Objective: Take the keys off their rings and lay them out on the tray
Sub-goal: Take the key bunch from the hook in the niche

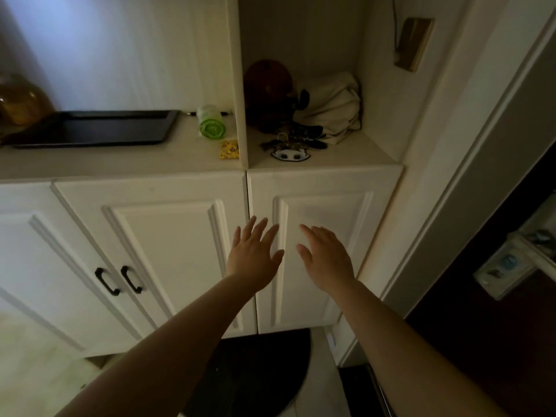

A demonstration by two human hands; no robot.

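Nearest to us, our 2 bare arms reach forward in front of the white cupboard doors (168, 251). Our left hand (254, 260) has its fingers spread wide and holds nothing; our right hand (326, 260) is likewise spread and empty. Both hang well below the worktop (105, 164), so no grip has been made yet and, as we judge it, the task has not begun.

Further off, in the open alcove on the right, the bunch of keys (287, 142) lies on the alcove floor with a white cartoon tag (290, 155) at its front edge. Just behind it sit a cream cloth bag (334, 103) and a dark round thing we cannot identify. To the left, past the divider, a small yellow packet (230, 149) and a green roll (210, 126) lie on the worktop, and beyond them the dark tray (90, 129) — well apart from the keys.

The risks we see: the light is dim and the bunch is a dark tangle, so we could misjudge which ring holds which key. A loosened key might slip off the front edge and fall to the floor — or slide under the bag. Carrying the bunch across, we could knock the green roll.
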